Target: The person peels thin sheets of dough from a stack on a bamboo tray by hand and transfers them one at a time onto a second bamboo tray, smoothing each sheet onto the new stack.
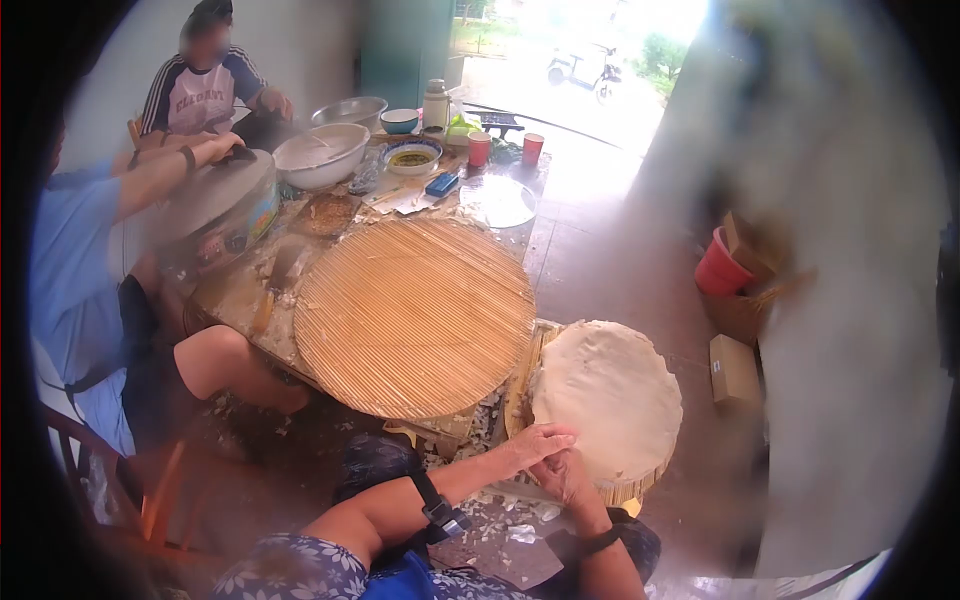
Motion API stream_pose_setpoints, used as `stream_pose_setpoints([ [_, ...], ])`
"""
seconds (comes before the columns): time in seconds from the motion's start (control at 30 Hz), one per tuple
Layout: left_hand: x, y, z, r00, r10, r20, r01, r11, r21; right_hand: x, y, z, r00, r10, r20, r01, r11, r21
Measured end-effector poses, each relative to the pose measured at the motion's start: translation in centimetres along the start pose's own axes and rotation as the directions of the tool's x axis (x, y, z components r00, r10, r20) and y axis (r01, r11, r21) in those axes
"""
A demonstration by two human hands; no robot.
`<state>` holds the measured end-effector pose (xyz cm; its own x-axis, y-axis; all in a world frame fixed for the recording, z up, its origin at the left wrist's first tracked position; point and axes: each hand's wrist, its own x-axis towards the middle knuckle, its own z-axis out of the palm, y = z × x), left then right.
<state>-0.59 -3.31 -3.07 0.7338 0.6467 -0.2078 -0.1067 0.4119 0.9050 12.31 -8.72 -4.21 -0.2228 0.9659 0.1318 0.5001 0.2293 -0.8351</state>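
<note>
A tall stack of thin, pale round flatbreads (607, 400) sits on a small stand at the right of the table. My hands meet at its near left edge. My left hand (540, 447) has its fingers drawn together and rests against my right hand (567, 476). The fingers of my right hand are curled in too, close to the rim of the stack. Whatever may be between the fingers is hidden. Just beyond lies a large round slatted mat (415, 315) of thin straw-coloured sticks on the table.
Behind the mat stand a white basin (322, 155), a bowl of oil (411, 157), red cups (479, 150) and a thermos (436, 108). At left a co-worker in blue reaches over a round griddle (215, 195); another person sits behind. A red bucket (722, 265) and carton (734, 370) stand right.
</note>
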Motion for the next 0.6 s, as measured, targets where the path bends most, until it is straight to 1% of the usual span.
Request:
stream_pose_setpoints([
  [0.07,-0.1,0.7,-0.1,0.999,-0.039,0.033,0.04,0.999,-0.031,0.2,-0.5,-0.4,0.997,0.048,0.053,-0.051,0.998,0.049],
  [0.13,0.0,1.7,-0.1,0.995,-0.098,-0.015,0.098,0.995,-0.021,-0.1,-0.2,-0.1,0.991,0.078,0.108,-0.09,0.99,0.109],
  [0.17,0.0,1.9,0.0,0.991,-0.132,-0.038,0.132,0.991,-0.017,-0.2,0.1,-0.4,0.991,0.058,0.122,-0.05,0.996,-0.068],
  [0.2,0.7,1.1,-0.6,0.994,-0.067,-0.081,0.071,0.996,0.05,-0.4,0.3,-0.9,0.989,0.046,0.141,-0.011,0.971,-0.239],
  [0.23,0.6,1.3,-0.9,0.993,-0.032,-0.115,0.042,0.995,0.086,-0.5,0.6,-1.3,0.985,0.041,0.166,0.029,0.916,-0.401],
  [0.27,0.6,1.7,-1.3,0.989,-0.001,-0.148,0.019,0.993,0.12,-0.9,1.3,-1.3,0.992,0.073,0.105,-0.015,0.881,-0.472],
  [0.3,0.9,1.4,-1.8,0.984,0.025,-0.174,-0.003,0.992,0.128,-1.2,1.1,-1.8,0.986,0.141,0.094,-0.068,0.836,-0.545],
  [0.33,0.8,1.6,-1.9,0.976,0.009,-0.216,-0.004,1.0,0.025,-1.5,1.6,-2.0,0.989,0.13,0.068,-0.075,0.845,-0.529],
  [0.4,0.5,2.0,-2.0,0.958,0.011,-0.285,-0.009,1.0,0.01,-1.9,1.2,-2.8,0.993,0.118,0.03,-0.092,0.882,-0.462],
  [0.43,0.7,1.6,-2.5,0.951,-0.004,-0.309,-0.018,0.998,-0.067,-2.0,0.9,-3.3,0.99,0.141,0.021,-0.118,0.892,-0.436],
  [0.47,0.7,1.8,-2.4,0.936,-0.026,-0.351,-0.004,0.996,-0.084,-2.1,0.7,-4.1,0.993,0.121,-0.003,-0.111,0.9,-0.421],
  [0.5,0.8,1.9,-2.5,0.93,-0.048,-0.363,0.007,0.994,-0.112,-2.3,1.3,-4.9,0.989,0.141,-0.04,-0.143,0.88,-0.453],
  [0.53,0.6,2.2,-2.5,0.927,-0.036,-0.374,-0.009,0.993,-0.118,-2.5,1.4,-5.9,0.986,0.107,-0.125,-0.155,0.861,-0.485],
  [0.57,0.7,2.2,-2.7,0.926,-0.032,-0.377,-0.008,0.995,-0.104,-2.7,1.3,-7.0,0.969,0.145,-0.202,-0.228,0.84,-0.493],
  [0.6,0.7,2.2,-2.6,0.919,-0.029,-0.392,-0.013,0.994,-0.104,-2.9,1.7,-8.2,0.957,0.131,-0.26,-0.25,0.826,-0.505],
])
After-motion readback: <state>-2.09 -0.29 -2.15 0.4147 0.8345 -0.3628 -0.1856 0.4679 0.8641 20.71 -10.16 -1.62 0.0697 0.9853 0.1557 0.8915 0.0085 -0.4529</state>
